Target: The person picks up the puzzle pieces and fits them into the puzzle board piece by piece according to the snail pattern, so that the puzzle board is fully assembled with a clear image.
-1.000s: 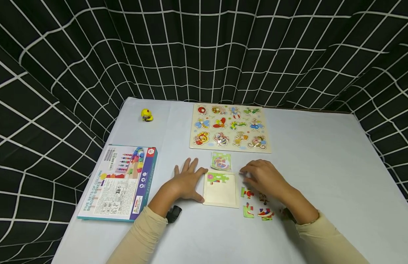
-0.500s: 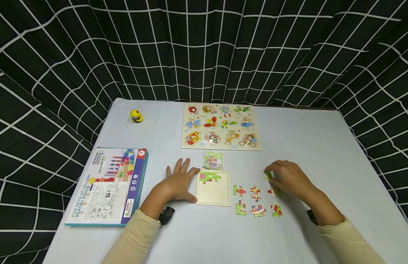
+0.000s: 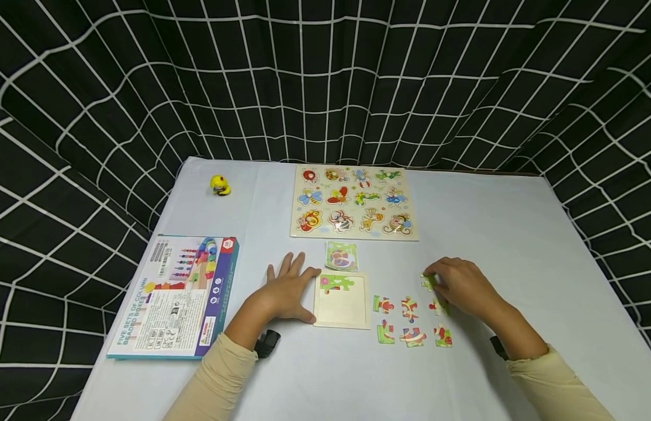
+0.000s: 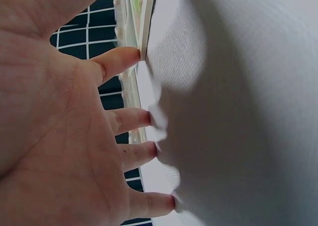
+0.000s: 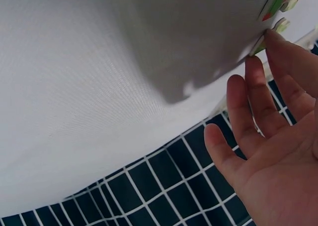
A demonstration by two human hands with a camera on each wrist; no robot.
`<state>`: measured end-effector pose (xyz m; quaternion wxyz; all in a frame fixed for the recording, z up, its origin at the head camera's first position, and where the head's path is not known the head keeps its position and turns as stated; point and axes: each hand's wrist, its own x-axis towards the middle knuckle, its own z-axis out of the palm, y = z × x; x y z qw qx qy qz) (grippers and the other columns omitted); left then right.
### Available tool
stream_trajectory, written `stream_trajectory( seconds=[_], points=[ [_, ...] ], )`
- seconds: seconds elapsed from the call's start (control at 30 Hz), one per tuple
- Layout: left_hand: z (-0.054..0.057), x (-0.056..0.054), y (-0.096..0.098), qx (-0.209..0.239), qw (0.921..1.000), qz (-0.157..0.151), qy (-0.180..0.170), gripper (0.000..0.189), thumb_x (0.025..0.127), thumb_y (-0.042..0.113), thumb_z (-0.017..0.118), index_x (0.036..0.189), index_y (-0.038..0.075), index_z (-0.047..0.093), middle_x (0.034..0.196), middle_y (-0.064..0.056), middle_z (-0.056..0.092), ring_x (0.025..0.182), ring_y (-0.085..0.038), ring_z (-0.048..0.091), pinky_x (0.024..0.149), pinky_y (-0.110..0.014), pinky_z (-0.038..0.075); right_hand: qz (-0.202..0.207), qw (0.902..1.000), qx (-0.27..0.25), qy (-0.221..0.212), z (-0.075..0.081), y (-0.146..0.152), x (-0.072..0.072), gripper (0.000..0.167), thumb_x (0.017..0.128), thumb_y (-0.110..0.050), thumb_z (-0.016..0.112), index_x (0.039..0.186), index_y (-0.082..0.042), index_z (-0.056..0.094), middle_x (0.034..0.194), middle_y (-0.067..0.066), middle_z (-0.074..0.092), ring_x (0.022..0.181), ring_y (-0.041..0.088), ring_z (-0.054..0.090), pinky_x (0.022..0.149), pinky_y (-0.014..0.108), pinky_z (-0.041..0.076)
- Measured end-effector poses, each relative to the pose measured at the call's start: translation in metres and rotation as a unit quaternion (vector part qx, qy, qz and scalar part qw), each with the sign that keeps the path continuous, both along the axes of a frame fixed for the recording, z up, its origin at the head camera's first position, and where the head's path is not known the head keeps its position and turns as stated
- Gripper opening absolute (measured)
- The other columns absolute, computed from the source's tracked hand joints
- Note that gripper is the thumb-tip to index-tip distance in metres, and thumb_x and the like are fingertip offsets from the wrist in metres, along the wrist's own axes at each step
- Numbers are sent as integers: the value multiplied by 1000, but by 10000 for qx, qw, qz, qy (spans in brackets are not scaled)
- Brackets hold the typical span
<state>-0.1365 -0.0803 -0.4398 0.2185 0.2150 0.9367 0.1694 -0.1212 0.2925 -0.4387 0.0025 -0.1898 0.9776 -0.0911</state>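
My left hand (image 3: 288, 292) lies spread beside a small square wooden puzzle tray (image 3: 341, 310), its thumb and index fingertip touching the tray's left edge. In the left wrist view, the index fingertip meets the edge of the tray (image 4: 148, 25). Joined green puzzle pieces (image 3: 337, 283) fill part of the tray's top row. Right of the tray, my right hand (image 3: 464, 286) pinches a green jigsaw piece (image 3: 426, 282) between thumb and fingers, at the table surface. The right wrist view shows that jigsaw piece (image 5: 258, 46) at the fingertips. A red and green piece (image 3: 437, 307) is partly hidden below the hand.
Several loose pieces (image 3: 412, 337) lie in rows right of the tray. Above the tray sits a picture card (image 3: 342, 256), then an insect peg board (image 3: 354, 202). A bead-set box (image 3: 173, 298) lies at the left. A yellow toy (image 3: 220, 185) stands farther back.
My right hand has moved right, from near the tray over the loose pieces to the green piece at the far right. The left hand stays at the tray. The head view has shifted slightly.
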Motion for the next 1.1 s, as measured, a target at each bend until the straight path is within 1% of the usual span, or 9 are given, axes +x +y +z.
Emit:
stream_trajectory(
  seconds=[0.23,0.37,0.47,0.6,0.7,0.77,0.9,1.1],
  points=[
    [1,0,-1,-57,10000,6,5,94,65,40,88,145,21,42,161,-20,12,148,-43,2,107,-74,8,-15,10000,-9,19,-2,-2,0,30,72,1,80,101,-5,71,105,11,70,100,35,64,88,57,46],
    [2,0,0,-69,10000,4,-46,95,65,40,88,145,21,41,161,-19,11,148,-42,0,108,-74,7,59,9999,-64,142,-1,-7,-1,30,71,0,81,99,-6,72,103,10,70,98,32,65,87,55,48],
    [2,-1,1,-91,9999,9,-49,95,65,41,88,145,22,41,161,-19,11,148,-42,0,108,-74,7,271,9991,-225,249,1,-20,-2,30,70,-2,83,97,-6,72,100,7,70,97,29,65,88,52,48],
    [2,0,0,-120,9999,22,-44,95,65,41,88,145,22,41,161,-19,11,148,-42,1,108,-73,8,836,9949,-439,363,4,-48,-4,30,70,-7,85,98,-7,72,98,4,70,95,25,65,89,49,49],
    [1,0,1,-95,9999,27,-53,94,65,41,88,145,22,41,161,-19,11,148,-42,1,108,-73,8,1236,9904,-518,352,4,-70,-6,30,73,-13,84,100,-9,72,99,2,70,96,22,65,90,47,49],
    [0,1,1,-60,10000,16,-54,94,65,41,87,145,22,42,161,-19,11,148,-42,2,108,-73,8,1388,9884,-540,287,3,-82,-6,29,75,-15,83,101,-9,73,99,1,70,97,22,64,91,47,48],
    [-1,1,2,-31,10000,-11,-41,93,66,41,87,144,21,42,161,-19,11,148,-42,2,108,-73,8,1487,9873,-530,202,2,-99,-5,29,77,-18,82,103,-11,73,99,1,70,98,21,64,93,47,47],
    [1,1,1,-112,9999,21,-7,94,65,42,87,145,22,42,161,-19,11,148,-42,2,108,-73,9,1485,9871,-548,256,0,-110,-8,27,78,-18,82,103,-12,74,98,-1,69,98,20,63,95,47,45]
  ],
)
